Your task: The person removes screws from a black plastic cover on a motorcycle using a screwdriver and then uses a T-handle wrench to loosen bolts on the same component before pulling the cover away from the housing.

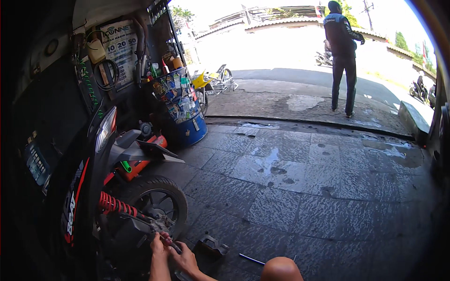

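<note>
A motorcycle repair workshop is opening straight onto a street. Inside, a black scooter is standing with its red shock spring exposed. Just beyond the scooter, an orange tank, apparently an air compressor, is resting; farther past the scooter, a sticker-covered blue drum is holding bottles. Right of the scooter, a metal rod is lying on stone paving.

I count two hands on my feed; beyond the fingers, one rear wheel, one red coil spring, one blue drum; right of them, one metal rod.
</note>
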Demonstrator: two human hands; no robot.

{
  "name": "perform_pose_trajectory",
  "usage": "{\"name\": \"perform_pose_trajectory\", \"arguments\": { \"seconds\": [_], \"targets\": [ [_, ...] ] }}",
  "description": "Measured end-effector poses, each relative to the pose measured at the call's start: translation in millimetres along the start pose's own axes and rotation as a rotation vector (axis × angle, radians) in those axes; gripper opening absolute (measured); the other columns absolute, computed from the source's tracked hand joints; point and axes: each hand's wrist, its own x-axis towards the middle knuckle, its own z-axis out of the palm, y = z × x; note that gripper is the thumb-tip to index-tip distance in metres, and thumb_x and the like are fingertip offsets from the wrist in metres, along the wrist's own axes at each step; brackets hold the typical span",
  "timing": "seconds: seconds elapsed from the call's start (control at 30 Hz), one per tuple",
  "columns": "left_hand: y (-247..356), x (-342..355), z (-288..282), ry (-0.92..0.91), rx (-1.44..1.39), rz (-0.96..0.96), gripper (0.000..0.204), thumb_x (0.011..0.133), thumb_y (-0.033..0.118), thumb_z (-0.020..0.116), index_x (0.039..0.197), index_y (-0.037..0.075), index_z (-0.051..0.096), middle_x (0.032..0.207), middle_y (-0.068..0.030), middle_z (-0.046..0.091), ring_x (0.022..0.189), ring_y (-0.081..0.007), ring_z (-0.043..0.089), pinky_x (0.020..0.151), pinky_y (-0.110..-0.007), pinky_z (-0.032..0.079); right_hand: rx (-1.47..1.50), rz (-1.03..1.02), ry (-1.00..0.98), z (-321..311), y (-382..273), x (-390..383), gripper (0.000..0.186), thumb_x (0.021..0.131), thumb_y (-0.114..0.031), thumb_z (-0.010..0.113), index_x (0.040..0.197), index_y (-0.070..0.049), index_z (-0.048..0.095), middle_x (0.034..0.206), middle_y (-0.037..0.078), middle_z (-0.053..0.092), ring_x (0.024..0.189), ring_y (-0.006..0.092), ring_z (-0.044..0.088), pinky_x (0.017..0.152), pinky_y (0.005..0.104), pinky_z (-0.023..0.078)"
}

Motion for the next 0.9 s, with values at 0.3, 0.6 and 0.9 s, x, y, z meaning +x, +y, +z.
{"name": "perform_pose_trajectory", "arguments": {
  "seconds": [0.3, 0.6, 0.9],
  "targets": [
    [3, 29, -19, 0.064, 0.075, 0.153, 0.026, 0.093, 0.035, 0.058, 0.088, 0.01, 0.059, 0.076, -0.0016, 0.06, 0.065, -0.0152, 0.057, 0.058, -0.03, 0.049, -0.129, -0.091, -0.187, -16, -26, 0, 0.056, 0.086, -0.042, 0.062, 0.13, -0.01, 0.051, 0.111, 0.021, 0.064, 0.105, 0.0385, 0.06, 0.09, 0.0413, 0.048],
    [7, 45, -33, 0.105, 0.119, 0.092, 0.031, 0.095, 0.039, 0.052, 0.086, 0.011, 0.062, 0.077, -0.0016, 0.061, 0.064, -0.0135, 0.055, 0.056, -0.028, 0.047, 0.55, 0.399, -0.462, -3, -13, 6, 0.045, 0.097, -0.047, 0.045, 0.118, -0.011, 0.06, 0.073, 0.007, 0.063, 0.057, 0.0188, 0.059, 0.055, 0.0324, 0.048],
    [-13, 23, 5, 0.198, 0.185, 0.14, 0.037, 0.095, 0.043, 0.051, 0.092, 0.009, 0.064, 0.081, -0.0022, 0.063, 0.07, -0.0137, 0.058, 0.06, -0.03, 0.047, 0.879, 0.832, -0.47, -14, 8, 23, 0.054, 0.09, -0.047, 0.058, 0.126, -0.008, 0.053, 0.079, 0.02, 0.062, 0.067, 0.0364, 0.059, 0.067, 0.0487, 0.048]
  ]
}}
